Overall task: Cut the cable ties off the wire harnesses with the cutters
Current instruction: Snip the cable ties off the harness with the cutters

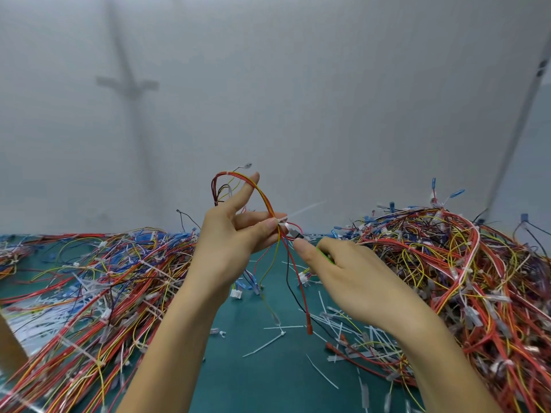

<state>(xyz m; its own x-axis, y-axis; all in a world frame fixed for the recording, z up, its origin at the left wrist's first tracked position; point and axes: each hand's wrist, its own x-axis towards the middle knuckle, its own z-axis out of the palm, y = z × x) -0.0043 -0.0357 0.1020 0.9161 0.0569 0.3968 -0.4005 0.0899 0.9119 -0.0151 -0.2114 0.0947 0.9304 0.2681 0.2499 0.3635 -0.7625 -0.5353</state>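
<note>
Harness piles (89,281) (447,263) lie left and right on the desk (268,383); cut ties (343,323) lie between them, before the wall (268,84).

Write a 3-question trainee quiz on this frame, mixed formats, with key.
1. True or false: the left hand holds a wire harness lifted above the mat.
2. Where are the cutters? A: in the right hand. B: lying on the mat. C: on top of the left pile.
3. Fill in: the cable tie at the tip of the cutters is ____ in colour.

Key: 1 true; 2 A; 3 white.
</note>
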